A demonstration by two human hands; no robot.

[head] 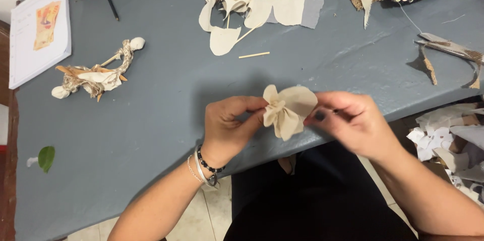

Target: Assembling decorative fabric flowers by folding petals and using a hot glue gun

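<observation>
I have the small cream fabric flower of gathered cloth petals (286,110) pinched between both hands, held in the air just above the near edge of the grey-painted worktop (166,100). My left hand (229,125) has its fingers closed on the gathered left side of the petals; my right hand (348,120) grips the right side, thumb and forefinger clamped on the cloth.

The weak spot, as I judge it, is the gathered centre. I cannot see any thread or glue holding it, so if either pinch slackens the petals could spring flat and the folds would be lost. Pulling the hands apart too hard could fray the cut edges or drag one petal out of the bunch.

It hangs right over the worktop edge, above my dark lap, so a slip could send it down towards the tiled floor (206,211) rather than onto the surface.

The thin wooden stick (253,55) and the pile of cream fabric offcuts (252,4) lie well apart, further back.
</observation>
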